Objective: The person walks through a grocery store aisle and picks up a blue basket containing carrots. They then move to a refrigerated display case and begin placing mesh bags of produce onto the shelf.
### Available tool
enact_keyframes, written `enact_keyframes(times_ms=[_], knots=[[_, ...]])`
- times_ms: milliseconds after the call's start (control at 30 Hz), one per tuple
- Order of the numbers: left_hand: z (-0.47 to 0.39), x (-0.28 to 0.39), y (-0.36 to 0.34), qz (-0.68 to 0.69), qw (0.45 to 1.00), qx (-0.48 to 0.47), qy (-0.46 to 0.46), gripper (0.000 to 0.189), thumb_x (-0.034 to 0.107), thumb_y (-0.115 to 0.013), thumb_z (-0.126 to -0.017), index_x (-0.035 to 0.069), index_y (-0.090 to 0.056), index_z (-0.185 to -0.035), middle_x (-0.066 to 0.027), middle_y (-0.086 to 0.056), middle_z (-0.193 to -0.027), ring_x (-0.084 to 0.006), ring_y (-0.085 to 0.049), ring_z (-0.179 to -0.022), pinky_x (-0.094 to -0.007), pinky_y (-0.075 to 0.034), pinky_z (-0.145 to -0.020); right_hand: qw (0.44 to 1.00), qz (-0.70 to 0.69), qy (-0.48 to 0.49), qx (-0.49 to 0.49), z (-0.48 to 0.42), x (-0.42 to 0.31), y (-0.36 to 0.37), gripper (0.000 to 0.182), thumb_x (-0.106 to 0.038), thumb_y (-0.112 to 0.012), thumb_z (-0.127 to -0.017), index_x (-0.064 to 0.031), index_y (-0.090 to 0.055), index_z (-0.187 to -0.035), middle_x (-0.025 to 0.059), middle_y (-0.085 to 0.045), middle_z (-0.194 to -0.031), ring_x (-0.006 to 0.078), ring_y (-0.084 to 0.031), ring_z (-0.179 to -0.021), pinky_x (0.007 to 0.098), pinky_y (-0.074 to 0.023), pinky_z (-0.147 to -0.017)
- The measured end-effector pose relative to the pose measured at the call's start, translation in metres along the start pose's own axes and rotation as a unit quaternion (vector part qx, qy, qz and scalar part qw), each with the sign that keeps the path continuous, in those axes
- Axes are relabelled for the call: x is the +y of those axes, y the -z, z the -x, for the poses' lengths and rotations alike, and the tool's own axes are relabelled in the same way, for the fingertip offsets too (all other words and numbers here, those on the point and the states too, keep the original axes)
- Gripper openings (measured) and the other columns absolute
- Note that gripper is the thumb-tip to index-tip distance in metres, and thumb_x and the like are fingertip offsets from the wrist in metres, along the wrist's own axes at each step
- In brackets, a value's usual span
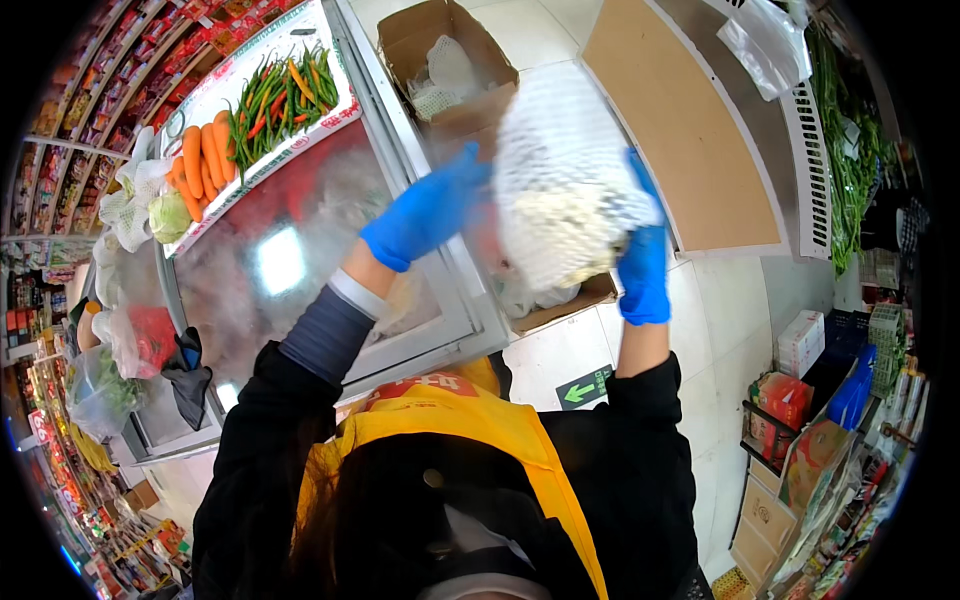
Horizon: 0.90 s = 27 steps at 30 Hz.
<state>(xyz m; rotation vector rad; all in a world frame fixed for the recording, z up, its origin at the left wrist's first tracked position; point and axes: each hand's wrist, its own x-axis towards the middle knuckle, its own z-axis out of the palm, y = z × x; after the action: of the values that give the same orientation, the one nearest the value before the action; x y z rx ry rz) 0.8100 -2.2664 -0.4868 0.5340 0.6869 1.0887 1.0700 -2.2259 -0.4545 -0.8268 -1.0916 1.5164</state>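
A cream cauliflower head [574,225] in a white foam net [559,127] is held up before me, blurred by motion. My right hand [643,259], in a blue glove, grips it from the right side. To its left is my left hand [431,210], gloved in blue too, with fingers stretched toward the net. A narrow gap appears between those blurred fingers and the net. Under the cauliflower, a cardboard box [566,309] holding clear plastic is partly hidden.
A glass-topped freezer [330,225] stands at left, bearing a white foam tray [259,161] of carrots [201,157], chili peppers [281,94] and a cabbage [169,217]. Beyond is a cardboard box [480,37] with foam nets [450,67]. A brown panel [675,135] borders the right.
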Motion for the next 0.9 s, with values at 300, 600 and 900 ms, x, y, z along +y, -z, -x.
enact_keyframes(times_ms=[300,600,900], knots=[[0.094,0.003,0.053,-0.035,0.996,0.060,-0.060,0.041,0.023,-0.034,-0.092,0.000,-0.037,-0.126,-0.0111,-0.047,-0.122,-0.0234,-0.047,-0.111,-0.0336,-0.036,-0.095,0.765,0.639,-0.033,-0.075,0.050,0.115,0.055,0.069,-0.015,-0.065,-0.069,-0.0062,-0.034,-0.130,0.0228,-0.035,-0.130,0.0345,-0.033,-0.121,0.0384,-0.0313,-0.098],[0.377,0.025,0.125,-0.603,0.594,0.532,0.018,0.047,0.029,-0.061,-0.077,0.002,-0.050,-0.114,-0.0135,-0.051,-0.116,-0.0241,-0.048,-0.106,-0.0329,-0.037,-0.090,0.894,0.414,0.033,-0.165,0.047,0.082,-0.105,0.034,-0.004,-0.054,-0.082,0.0006,-0.050,-0.115,0.0140,-0.052,-0.116,0.0237,-0.048,-0.107,0.0313,-0.0356,-0.092],[0.665,0.052,0.250,-0.489,0.460,0.739,-0.055,0.055,0.031,-0.063,-0.076,0.001,-0.046,-0.118,-0.0190,-0.049,-0.117,-0.0301,-0.047,-0.108,-0.0355,-0.037,-0.091,0.702,0.415,0.191,-0.546,0.128,0.146,-0.420,0.036,-0.017,-0.061,-0.077,-0.0036,-0.053,-0.110,0.0157,-0.056,-0.107,0.0300,-0.054,-0.096,0.0348,-0.0428,-0.082]])
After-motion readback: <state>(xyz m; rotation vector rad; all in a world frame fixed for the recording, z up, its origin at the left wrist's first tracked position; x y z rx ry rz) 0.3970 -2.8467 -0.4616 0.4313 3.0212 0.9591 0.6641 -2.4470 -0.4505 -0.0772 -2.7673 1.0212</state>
